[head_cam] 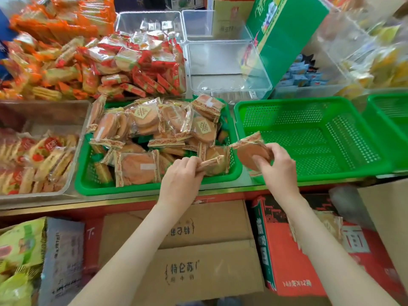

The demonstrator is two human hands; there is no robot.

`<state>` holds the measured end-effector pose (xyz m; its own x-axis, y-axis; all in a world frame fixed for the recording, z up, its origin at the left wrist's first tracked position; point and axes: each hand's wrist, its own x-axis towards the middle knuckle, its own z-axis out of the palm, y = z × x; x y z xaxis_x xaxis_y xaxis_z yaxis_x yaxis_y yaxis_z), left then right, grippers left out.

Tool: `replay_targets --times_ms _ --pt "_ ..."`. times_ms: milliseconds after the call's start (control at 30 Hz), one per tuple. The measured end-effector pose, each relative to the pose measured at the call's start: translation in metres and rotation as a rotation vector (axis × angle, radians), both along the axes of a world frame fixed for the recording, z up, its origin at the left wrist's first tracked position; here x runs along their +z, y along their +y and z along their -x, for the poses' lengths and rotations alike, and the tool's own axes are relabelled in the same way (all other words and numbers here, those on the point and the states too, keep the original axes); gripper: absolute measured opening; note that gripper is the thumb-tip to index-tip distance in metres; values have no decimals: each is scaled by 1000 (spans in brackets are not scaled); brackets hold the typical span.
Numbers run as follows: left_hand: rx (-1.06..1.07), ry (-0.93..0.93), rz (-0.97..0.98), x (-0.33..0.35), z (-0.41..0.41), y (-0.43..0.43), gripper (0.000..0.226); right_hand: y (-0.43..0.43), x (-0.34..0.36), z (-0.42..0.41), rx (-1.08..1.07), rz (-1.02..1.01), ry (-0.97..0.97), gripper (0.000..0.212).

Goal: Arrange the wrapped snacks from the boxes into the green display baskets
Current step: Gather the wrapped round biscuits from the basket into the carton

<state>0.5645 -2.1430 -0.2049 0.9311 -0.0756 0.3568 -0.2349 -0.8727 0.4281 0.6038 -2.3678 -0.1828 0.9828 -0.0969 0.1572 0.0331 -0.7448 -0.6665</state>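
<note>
A green basket [132, 187] in the middle holds a heap of clear-wrapped round orange biscuits [152, 127]. My left hand [183, 173] pinches one wrapped biscuit [213, 164] at the basket's near right corner. My right hand [279, 166] grips another wrapped round biscuit [250, 151] over the near left corner of a second green basket [309, 138], whose mesh floor is bare. A third green basket [390, 111] shows at the right edge.
Clear bins [229, 69] stand behind the baskets, with red and orange snack packs [141, 62] piled at the back left. A metal tray [44, 111] of biscuits is at left. A green carton [284, 34] leans at the back. Cardboard boxes [187, 250] and a red box [284, 250] sit below the counter.
</note>
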Motion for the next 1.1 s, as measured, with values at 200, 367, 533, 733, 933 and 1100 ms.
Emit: replay_targets --times_ms 200,367,533,733,933,1100 --pt "-133 -2 144 -17 20 -91 31 -89 -22 69 -329 -302 245 17" --pt "-232 -71 136 -40 26 -165 26 -182 -61 117 -581 -393 358 23" --pt "-280 414 239 -62 36 -233 17 -252 -113 152 -866 -543 434 24" --pt "119 1083 504 -123 41 -268 29 -298 -152 172 -984 -651 497 33" --pt "48 1077 112 -154 38 -289 54 -304 -173 155 -617 -56 908 60" --pt "40 933 -199 -146 40 -305 58 -283 -166 149 -592 241 793 65"
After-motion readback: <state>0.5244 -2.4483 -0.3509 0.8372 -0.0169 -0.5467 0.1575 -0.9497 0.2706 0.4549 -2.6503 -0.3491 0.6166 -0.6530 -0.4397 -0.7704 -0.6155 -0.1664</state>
